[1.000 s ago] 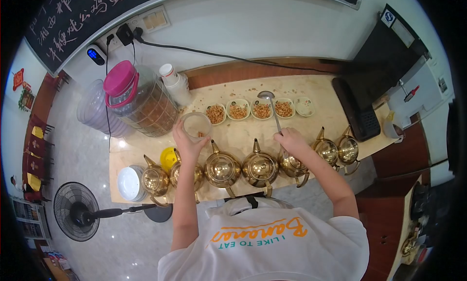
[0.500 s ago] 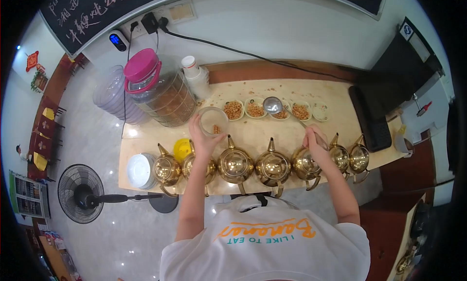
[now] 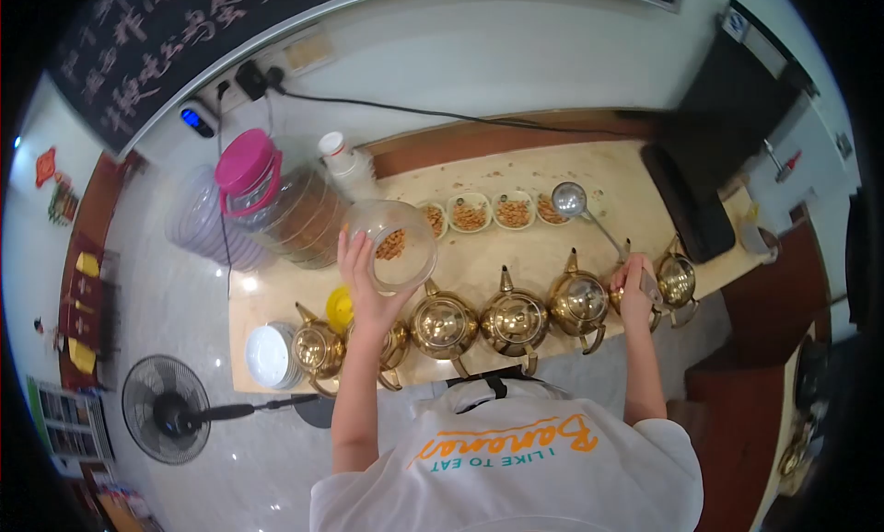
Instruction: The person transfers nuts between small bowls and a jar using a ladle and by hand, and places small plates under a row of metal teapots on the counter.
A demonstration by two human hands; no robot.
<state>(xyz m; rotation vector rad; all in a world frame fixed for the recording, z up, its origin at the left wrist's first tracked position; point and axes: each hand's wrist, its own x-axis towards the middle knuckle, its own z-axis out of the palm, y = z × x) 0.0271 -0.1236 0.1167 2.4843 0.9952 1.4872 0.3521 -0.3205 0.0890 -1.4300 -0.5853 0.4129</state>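
Note:
My left hand grips a clear plastic tub, held raised and tilted above the teapots; brown peanuts show inside or through it. My right hand is closed around the handle of a metal ladle, whose bowl hangs over the right end of a row of small dishes. Peanuts fill several of these, among them one dish near the middle and another dish beside it. The tub partly covers the leftmost dish, while the ladle partly covers the rightmost one.
Several brass teapots line the table's front edge. A large jar with a pink lid, stacked cups, a yellow item and white plates stand left. Loose crumbs lie behind the dishes. A fan stands on the floor.
The tub in my left hand has come up closer to the camera and tilted. My right hand and the ladle have moved right. The whole view has shifted slightly.

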